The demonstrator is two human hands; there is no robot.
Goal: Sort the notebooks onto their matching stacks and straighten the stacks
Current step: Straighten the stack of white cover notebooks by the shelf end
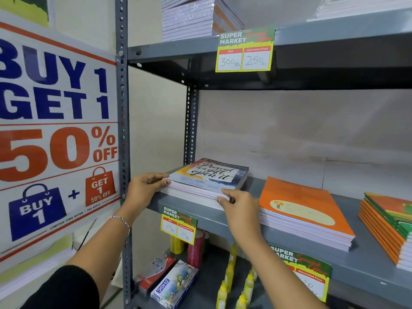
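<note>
Both hands (142, 186) around "Present is a gift" notebook stack (200, 186).

Head camera faces the shelf (289, 238) closely, angled slightly downward.

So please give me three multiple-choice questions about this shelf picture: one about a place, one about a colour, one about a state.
1. Where does the stack being handled lie on the middle shelf?
A. left end
B. middle
C. right end

2. What colour is the top cover of the stack next to it?
A. blue
B. orange
C. black

3. What are the hands doing?
A. hanging free
B. holding a bottle
C. pressing the stack's edges

Answers: 1 A, the lettered stack lies by the left post. 2 B, the neighbouring stack has an orange cover. 3 C, the left hand and the right hand touch the stack's left and front edges.
</note>
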